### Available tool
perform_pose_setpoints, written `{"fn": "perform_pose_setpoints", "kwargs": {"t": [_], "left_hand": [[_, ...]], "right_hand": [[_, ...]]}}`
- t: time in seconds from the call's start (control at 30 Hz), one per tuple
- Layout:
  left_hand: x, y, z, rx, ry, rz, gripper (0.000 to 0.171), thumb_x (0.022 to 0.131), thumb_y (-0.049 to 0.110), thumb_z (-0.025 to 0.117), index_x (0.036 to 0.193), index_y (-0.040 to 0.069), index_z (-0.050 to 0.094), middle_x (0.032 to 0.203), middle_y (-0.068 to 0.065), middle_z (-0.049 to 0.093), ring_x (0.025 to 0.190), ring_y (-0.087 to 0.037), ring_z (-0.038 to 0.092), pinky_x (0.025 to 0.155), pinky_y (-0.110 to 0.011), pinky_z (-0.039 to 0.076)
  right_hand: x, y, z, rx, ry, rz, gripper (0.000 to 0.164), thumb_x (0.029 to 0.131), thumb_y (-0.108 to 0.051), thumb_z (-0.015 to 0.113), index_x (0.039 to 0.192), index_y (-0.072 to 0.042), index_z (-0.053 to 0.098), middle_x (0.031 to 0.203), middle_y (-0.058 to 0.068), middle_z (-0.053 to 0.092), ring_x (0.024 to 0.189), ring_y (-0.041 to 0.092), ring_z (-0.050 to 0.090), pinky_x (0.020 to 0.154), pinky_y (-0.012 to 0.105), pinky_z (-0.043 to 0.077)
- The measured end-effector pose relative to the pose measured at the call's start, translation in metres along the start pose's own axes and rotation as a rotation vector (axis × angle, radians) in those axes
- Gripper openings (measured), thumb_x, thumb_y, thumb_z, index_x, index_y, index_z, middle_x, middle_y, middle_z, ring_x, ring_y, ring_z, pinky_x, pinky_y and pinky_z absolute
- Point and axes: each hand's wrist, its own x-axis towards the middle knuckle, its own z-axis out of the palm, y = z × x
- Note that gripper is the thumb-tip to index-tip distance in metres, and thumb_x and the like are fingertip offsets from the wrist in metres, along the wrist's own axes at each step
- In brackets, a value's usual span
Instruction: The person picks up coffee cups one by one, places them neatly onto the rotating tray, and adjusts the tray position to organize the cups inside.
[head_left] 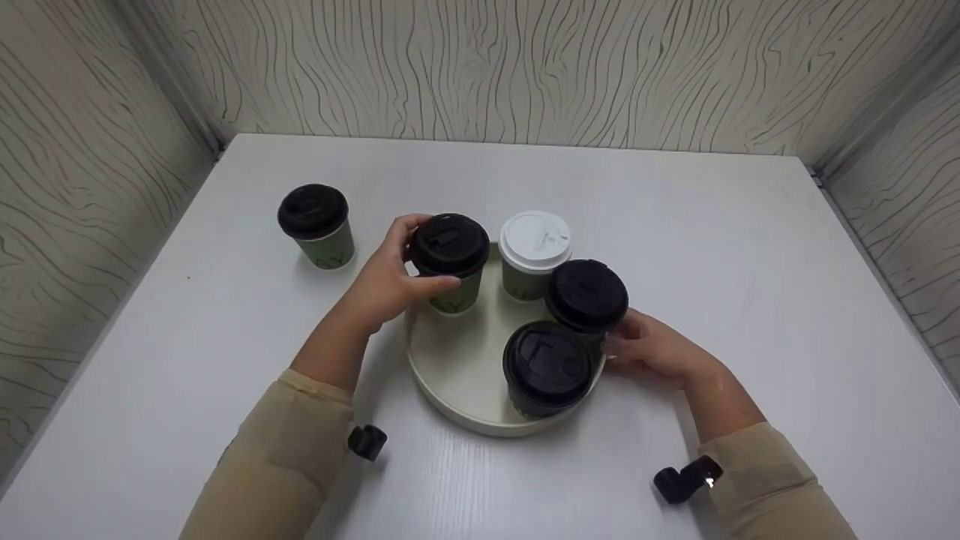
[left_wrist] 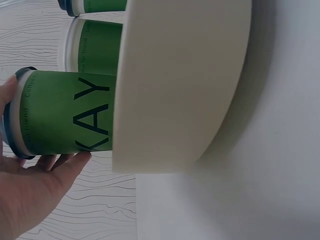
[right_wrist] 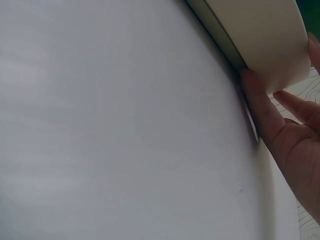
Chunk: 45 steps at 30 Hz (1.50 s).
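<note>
My left hand [head_left: 386,281] grips a green paper cup with a black lid [head_left: 450,244], thumb in front and fingers behind, at the left side of a round cream tray [head_left: 457,375]. Dark letters show on that cup's green sleeve [left_wrist: 70,112] in the left wrist view. At the tray's right side, my right hand [head_left: 652,345] holds the tray wall [right_wrist: 270,40], with fingers at its lower edge. Beside it in the tray stand two black-lidded cups, one farther back [head_left: 587,294] and one nearer [head_left: 547,364]. A white-lidded cup [head_left: 535,238] stands at the tray's back.
Another black-lidded green cup [head_left: 315,217] stands upright on the white table [head_left: 750,262], left of the tray. Wood-grain patterned panels [head_left: 495,67] rise behind the table and along both sides. Dark clips [head_left: 367,442] stick out from both sleeves.
</note>
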Motion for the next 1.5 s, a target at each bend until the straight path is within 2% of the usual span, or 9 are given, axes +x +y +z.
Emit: {"fn": "perform_pose_setpoints", "kwargs": {"t": [0.3, 0.53, 0.93, 1.2, 1.27, 1.33, 1.5], "left_hand": [[-0.001, -0.008, 0.007, 0.012, 0.011, -0.009, 0.080, 0.070, 0.012, 0.079, 0.135, 0.012, 0.032, 0.134, -0.009, 0.043, 0.127, -0.023, 0.037, 0.107, -0.039, 0.024], [0.014, -0.043, 0.012, 0.025, 0.037, 0.035, 0.084, 0.065, 0.021, 0.083, 0.132, 0.021, 0.033, 0.131, 0.001, 0.045, 0.125, -0.017, 0.040, 0.106, -0.037, 0.025], [0.018, -0.048, 0.016, 0.041, 0.020, 0.008, 0.085, 0.066, 0.022, 0.083, 0.134, 0.022, 0.032, 0.133, 0.000, 0.044, 0.126, -0.018, 0.038, 0.106, -0.038, 0.025], [0.006, -0.019, 0.016, 0.015, -0.009, -0.013, 0.082, 0.070, 0.009, 0.078, 0.136, 0.011, 0.029, 0.136, -0.010, 0.040, 0.129, -0.028, 0.034, 0.107, -0.043, 0.023], [0.006, -0.018, 0.016, 0.016, -0.008, -0.023, 0.082, 0.071, 0.009, 0.078, 0.136, 0.012, 0.030, 0.136, -0.009, 0.040, 0.128, -0.028, 0.035, 0.107, -0.042, 0.023], [0.007, -0.019, 0.016, 0.016, -0.010, -0.023, 0.082, 0.071, 0.009, 0.078, 0.137, 0.012, 0.029, 0.137, -0.009, 0.039, 0.128, -0.029, 0.035, 0.107, -0.043, 0.023], [0.019, -0.038, 0.016, 0.006, -0.001, -0.020, 0.086, 0.068, 0.018, 0.082, 0.137, 0.019, 0.030, 0.138, -0.004, 0.038, 0.129, -0.027, 0.034, 0.107, -0.044, 0.022]], "right_hand": [[0.000, 0.000, 0.000, -0.007, 0.009, 0.004, 0.067, 0.085, -0.001, 0.058, 0.141, 0.003, 0.022, 0.129, 0.009, 0.044, 0.110, 0.014, 0.048, 0.090, 0.036, 0.045], [0.000, 0.000, 0.000, -0.009, 0.024, 0.017, 0.068, 0.085, -0.001, 0.058, 0.142, 0.002, 0.022, 0.130, 0.010, 0.043, 0.110, 0.015, 0.048, 0.090, 0.036, 0.045], [-0.001, 0.001, 0.002, 0.051, 0.018, 0.034, 0.065, 0.087, -0.002, 0.057, 0.142, -0.001, 0.023, 0.126, 0.008, 0.048, 0.107, 0.017, 0.053, 0.091, 0.038, 0.045], [-0.001, 0.002, 0.001, 0.058, 0.004, 0.029, 0.064, 0.087, 0.000, 0.056, 0.142, -0.001, 0.022, 0.123, 0.007, 0.049, 0.104, 0.016, 0.054, 0.090, 0.038, 0.045], [-0.001, 0.002, 0.001, 0.056, 0.007, 0.029, 0.065, 0.087, -0.001, 0.056, 0.142, 0.000, 0.021, 0.123, 0.007, 0.049, 0.104, 0.016, 0.054, 0.090, 0.038, 0.045], [-0.001, 0.002, 0.001, 0.053, 0.011, 0.034, 0.064, 0.087, -0.001, 0.055, 0.142, 0.001, 0.021, 0.123, 0.007, 0.049, 0.105, 0.016, 0.054, 0.090, 0.038, 0.046], [-0.001, 0.001, 0.002, 0.060, 0.018, 0.037, 0.064, 0.087, -0.001, 0.055, 0.142, 0.000, 0.022, 0.123, 0.007, 0.048, 0.106, 0.017, 0.054, 0.090, 0.038, 0.046]]}}
